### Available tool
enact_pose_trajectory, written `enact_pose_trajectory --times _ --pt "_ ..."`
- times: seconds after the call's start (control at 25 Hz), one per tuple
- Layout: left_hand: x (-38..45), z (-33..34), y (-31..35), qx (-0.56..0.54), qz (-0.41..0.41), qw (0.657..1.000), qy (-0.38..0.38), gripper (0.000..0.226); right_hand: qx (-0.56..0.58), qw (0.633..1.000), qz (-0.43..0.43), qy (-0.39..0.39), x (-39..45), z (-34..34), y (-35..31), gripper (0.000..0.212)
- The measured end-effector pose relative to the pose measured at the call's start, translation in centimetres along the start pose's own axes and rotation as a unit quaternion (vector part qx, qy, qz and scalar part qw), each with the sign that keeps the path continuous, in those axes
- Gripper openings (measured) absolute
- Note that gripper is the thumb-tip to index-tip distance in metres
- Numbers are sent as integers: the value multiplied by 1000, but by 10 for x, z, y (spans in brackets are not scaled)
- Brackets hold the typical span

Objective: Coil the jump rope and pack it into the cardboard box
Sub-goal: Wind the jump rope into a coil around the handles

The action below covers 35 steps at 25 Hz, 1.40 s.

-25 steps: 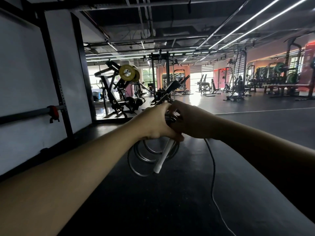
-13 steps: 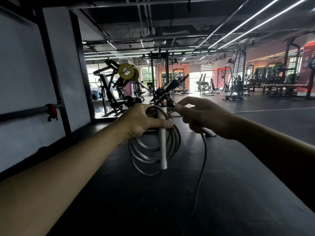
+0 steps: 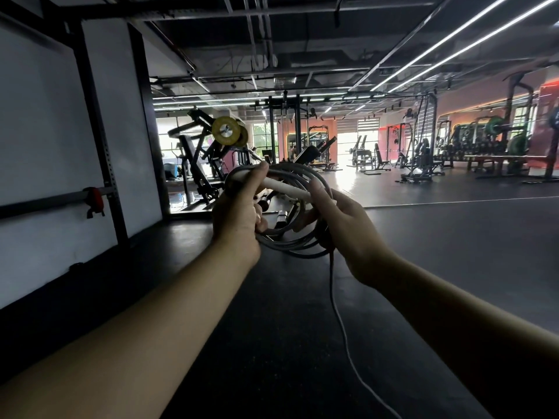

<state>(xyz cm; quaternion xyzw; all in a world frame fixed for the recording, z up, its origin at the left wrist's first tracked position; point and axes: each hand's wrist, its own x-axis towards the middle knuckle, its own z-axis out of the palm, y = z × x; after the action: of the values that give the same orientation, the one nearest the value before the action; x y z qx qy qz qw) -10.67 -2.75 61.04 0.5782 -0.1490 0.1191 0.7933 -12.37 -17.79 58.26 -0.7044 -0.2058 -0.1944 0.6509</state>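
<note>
A grey jump rope (image 3: pixel 298 247) is wound into several loops at chest height in front of me. My left hand (image 3: pixel 239 216) grips the left side of the coil together with the rope's white handle (image 3: pixel 286 190), which lies tilted across the loops. My right hand (image 3: pixel 344 234) holds the right side of the coil, fingers curled round the loops. A loose length of rope (image 3: pixel 340 316) hangs from under my right hand down to the floor and trails toward me. No cardboard box is in view.
Dark rubber gym floor (image 3: pixel 302 343) stretches ahead. A black rack upright and a bar with a red clamp (image 3: pixel 95 199) stand against the white wall on the left. A plate-loaded machine with a yellow weight plate (image 3: pixel 226 130) stands behind the hands; more machines stand at the far right.
The coil has been lifted and turned flatter. The white handle went from hanging down to lying across the loops. My right hand moved in from pinching the rope to holding the coil's right side.
</note>
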Motion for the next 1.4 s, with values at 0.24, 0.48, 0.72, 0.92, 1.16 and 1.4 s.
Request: enact_pose_trajectory --times 0.24,0.48,0.72,0.92,1.16,1.4 --pt "15 -12 -17 -126 -41 982 132 46 43 998 -13 34 6 17 4 35" --pt "11 -37 -6 -66 -127 990 4 44 -15 999 -43 14 20 0 -3 32" --pt "15 -56 43 321 -25 932 -168 80 -173 978 -46 -106 29 -24 -21 26" --pt "18 -11 57 433 -25 836 -337 71 -285 934 -81 -199 33 -14 -38 5" --pt "6 -11 35 455 -42 827 -328 20 -252 944 -52 -208 27 -22 -28 21" --pt "6 -16 36 534 -12 789 -303 60 -208 962 -11 -178 18 -37 -31 36"
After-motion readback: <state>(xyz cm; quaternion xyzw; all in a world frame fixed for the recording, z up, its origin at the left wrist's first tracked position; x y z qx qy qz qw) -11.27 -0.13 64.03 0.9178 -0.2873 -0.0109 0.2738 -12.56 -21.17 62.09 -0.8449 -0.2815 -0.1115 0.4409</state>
